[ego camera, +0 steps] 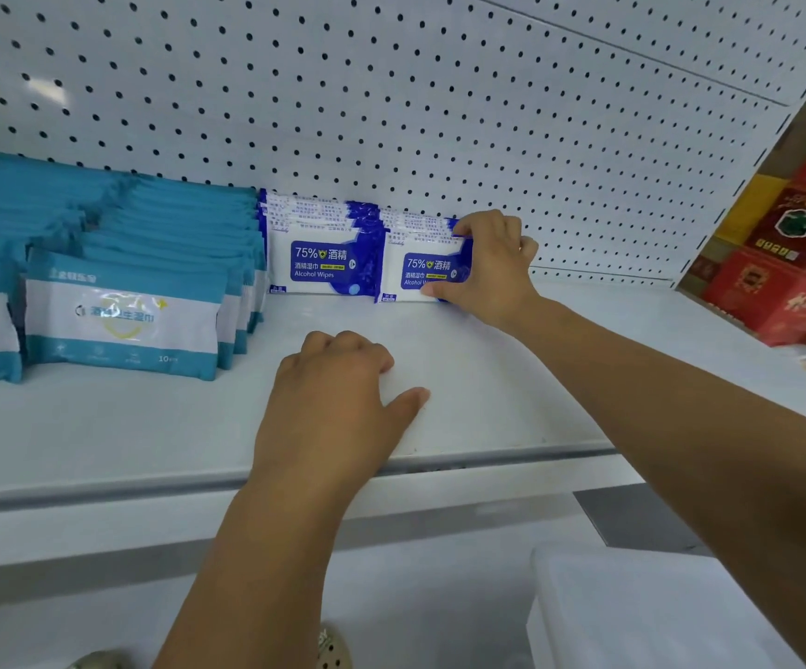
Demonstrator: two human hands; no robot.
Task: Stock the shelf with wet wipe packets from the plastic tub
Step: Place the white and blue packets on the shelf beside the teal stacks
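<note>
Two short rows of blue-and-white alcohol wipe packets stand upright against the pegboard at the back of the white shelf (512, 379). The left row (319, 248) stands free. My right hand (488, 268) grips the right end of the front packet of the right row (415, 263), thumb below and fingers over its top edge. My left hand (338, 403) rests on the shelf in front of them with fingers curled under, thumb out, holding nothing. The translucent plastic tub (633, 610) sits low at the bottom right; I cannot see inside it.
Teal-and-white wipe packets (121, 321) fill the shelf's left side in several rows. Red and yellow boxes (787, 263) stack beyond the shelf's right end. The white pegboard (391, 89) backs the shelf. Bare shelf lies right of my right hand.
</note>
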